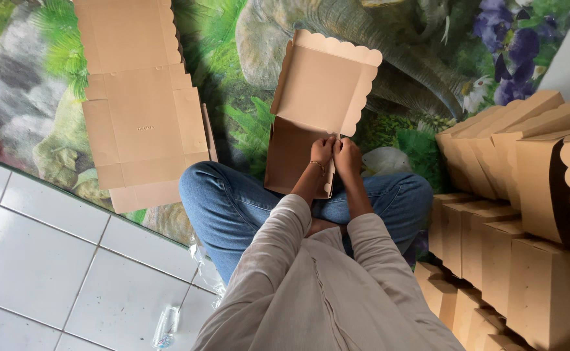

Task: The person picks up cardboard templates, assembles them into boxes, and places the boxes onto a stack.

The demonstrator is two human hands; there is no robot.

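Brown cardboard, one part-folded box blank with scalloped flap edges [314, 104], held over the lap of a seated person in blue jeans [233, 205] and a pale long-sleeved top [311, 286]; its upper panel stands tilted away, its lower panel hangs down between the knees. Two hands meet at the fold on the blank's right side: left hand [322, 151], a thin bracelet at the wrist, fingers curled and pressed on the cardboard edge; right hand [348, 156], fingers likewise curled and pinching the same edge, touching the left hand. One stack of flat, unfolded brown cardboard blanks [139, 97], lying on the mat to the person's left; the number of sheets in it cannot be told. One group of finished brown cardboard boxes with scalloped lids [519, 214], stacked in rows at the person's right, more than ten in view, exact count unclear. One printed floor mat with green foliage, an elephant and purple flowers [421, 58] under all of it. White tiled floor [44, 260] at lower left.
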